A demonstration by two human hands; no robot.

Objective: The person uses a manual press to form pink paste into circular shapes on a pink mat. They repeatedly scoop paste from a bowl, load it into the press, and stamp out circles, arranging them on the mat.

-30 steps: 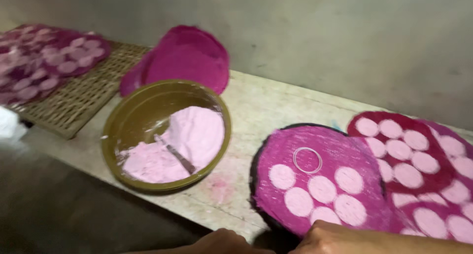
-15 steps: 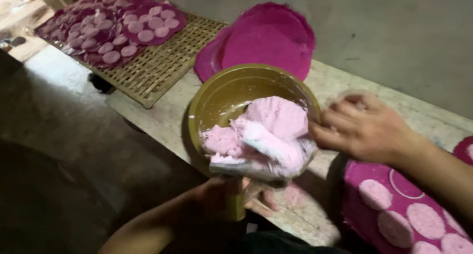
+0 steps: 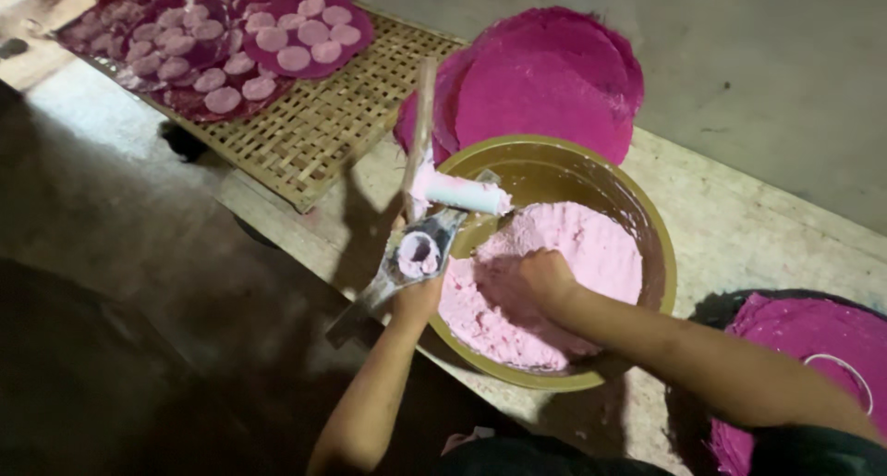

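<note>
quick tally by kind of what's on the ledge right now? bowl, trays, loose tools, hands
Olive bowl of pink dough: 1
Woven tray: 1
Stack of magenta mats behind the bowl: 1
Press tool, in the left hand: 1
Metal ring: 1
Hands, counting the right hand in the dough: 2
Total: 7

No packages, labels, signs, screens
</note>
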